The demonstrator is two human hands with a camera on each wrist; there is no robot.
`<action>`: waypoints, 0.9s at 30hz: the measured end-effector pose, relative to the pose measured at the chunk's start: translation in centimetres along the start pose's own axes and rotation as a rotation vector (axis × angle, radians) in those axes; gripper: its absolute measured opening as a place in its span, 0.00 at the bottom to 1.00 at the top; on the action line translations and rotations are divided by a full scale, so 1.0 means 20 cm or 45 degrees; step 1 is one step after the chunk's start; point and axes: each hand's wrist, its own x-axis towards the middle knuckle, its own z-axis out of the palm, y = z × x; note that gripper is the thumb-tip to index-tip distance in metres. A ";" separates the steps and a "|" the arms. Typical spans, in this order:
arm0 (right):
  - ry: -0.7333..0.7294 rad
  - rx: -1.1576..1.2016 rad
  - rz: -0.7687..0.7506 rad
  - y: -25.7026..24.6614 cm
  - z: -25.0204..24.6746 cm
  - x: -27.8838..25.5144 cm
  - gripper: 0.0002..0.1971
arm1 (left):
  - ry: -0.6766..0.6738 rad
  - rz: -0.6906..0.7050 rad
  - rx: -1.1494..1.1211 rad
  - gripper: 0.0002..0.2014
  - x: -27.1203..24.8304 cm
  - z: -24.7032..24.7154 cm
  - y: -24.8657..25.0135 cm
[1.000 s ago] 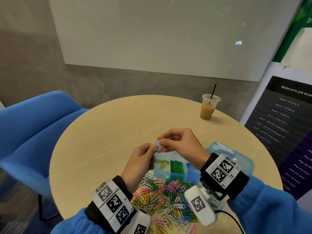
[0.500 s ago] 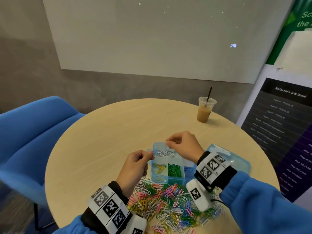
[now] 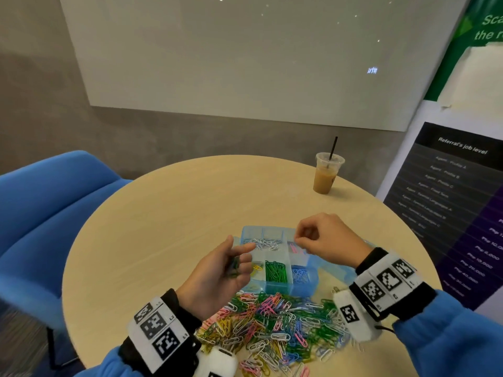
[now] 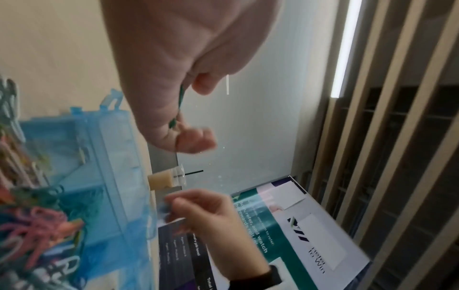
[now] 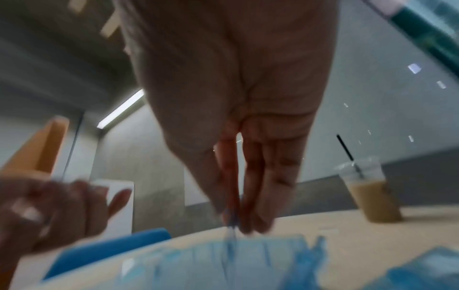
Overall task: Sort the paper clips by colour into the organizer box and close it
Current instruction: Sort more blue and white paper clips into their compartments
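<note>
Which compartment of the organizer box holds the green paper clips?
The near-row middle compartment of the organizer box: its clips are green, while the one to its left holds yellow, its right blue, and the far row white and pink.

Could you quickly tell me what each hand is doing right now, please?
Left hand: palm up, fingers curled round green paper clips.
Right hand: fingers pinched over the organizer box; it seems to hold a blue clip, but blur leaves it uncertain.

Grey wall [image 3: 40,77] with whiteboard [image 3: 245,55] — blue chair [image 3: 49,213], round table [image 3: 190,200].
</note>
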 end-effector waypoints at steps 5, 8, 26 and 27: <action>-0.004 -0.235 -0.105 0.04 0.04 -0.10 0.07 | -0.090 -0.082 -0.135 0.31 -0.02 0.04 -0.02; 0.145 -0.040 -0.371 -0.07 0.04 -0.11 0.05 | -0.111 -0.134 -0.247 0.35 -0.02 0.04 -0.03; -0.080 0.068 -0.319 -0.30 0.25 -0.11 0.07 | -0.129 -0.144 -0.365 0.24 -0.01 0.05 -0.08; -0.079 0.066 -0.330 -0.29 0.25 -0.11 0.06 | -0.124 -0.150 -0.365 0.24 -0.01 0.05 -0.08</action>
